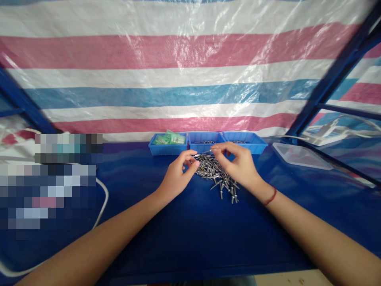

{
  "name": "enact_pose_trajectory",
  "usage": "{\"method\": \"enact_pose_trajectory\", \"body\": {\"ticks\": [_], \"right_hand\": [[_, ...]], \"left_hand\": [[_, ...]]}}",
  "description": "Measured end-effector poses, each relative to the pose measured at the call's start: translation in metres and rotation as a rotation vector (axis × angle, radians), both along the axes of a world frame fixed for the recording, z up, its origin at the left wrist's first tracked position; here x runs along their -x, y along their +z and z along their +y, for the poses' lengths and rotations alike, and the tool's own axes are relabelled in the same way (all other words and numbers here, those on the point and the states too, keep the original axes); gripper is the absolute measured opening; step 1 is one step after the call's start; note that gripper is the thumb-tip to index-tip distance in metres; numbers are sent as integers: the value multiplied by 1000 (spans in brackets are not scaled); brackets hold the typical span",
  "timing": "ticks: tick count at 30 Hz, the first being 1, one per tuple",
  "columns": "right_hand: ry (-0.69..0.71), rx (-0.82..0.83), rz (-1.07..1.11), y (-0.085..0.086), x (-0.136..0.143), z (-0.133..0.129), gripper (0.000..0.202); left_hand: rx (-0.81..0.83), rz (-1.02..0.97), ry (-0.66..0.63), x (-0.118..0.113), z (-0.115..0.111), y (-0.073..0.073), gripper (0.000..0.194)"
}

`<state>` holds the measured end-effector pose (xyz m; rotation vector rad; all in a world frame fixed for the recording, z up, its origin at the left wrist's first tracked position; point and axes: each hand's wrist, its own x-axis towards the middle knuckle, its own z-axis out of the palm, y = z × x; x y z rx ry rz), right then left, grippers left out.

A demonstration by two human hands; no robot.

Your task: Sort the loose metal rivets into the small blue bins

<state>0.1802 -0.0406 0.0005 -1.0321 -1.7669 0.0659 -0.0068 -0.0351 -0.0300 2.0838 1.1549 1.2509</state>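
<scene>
A pile of metal rivets [212, 171] lies on the blue table, in front of three blue bins. My right hand [238, 161] is at the pile's upper right, thumb and forefinger pinching a thin metal rivet [206, 151] that points left. At the pile's left edge is my left hand [180, 171], its thumb and fingers curved and apart, with nothing clearly between them. Green-and-clear packets fill the left bin [168, 149]. Some loose rivets lie in the middle bin [205, 137], and a few in the right bin [253, 148], partly behind my right hand.
A clear plastic lid [300, 157] lies at the right by a blue metal frame post [324, 87]. A white cable [104, 198] curves across the table's left side, near blurred-out items. A striped sheet [166, 51] hangs behind the bins.
</scene>
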Motion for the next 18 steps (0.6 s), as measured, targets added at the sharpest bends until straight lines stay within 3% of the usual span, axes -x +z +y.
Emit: {"method": "enact_pose_trajectory", "body": {"ticks": [2,5,9,13,18], "right_hand": [[-176,-37,58,1,-16,11,22],[-457,-57,141,-1,-48,31,27],[-659,20,-2,-13,-83,52,34],[-697,6,-29,-20,-87,56,40],[-575,5,23,-13,-66,46,33]], "left_hand": [[-3,22,8,0,0,-1,29],[-56,112,-40,0,1,-2,16],[-93,246,-37,0,2,-3,11],[-80,356,8,-1,1,-3,12],[-68,470,20,-2,-1,-4,13]]}}
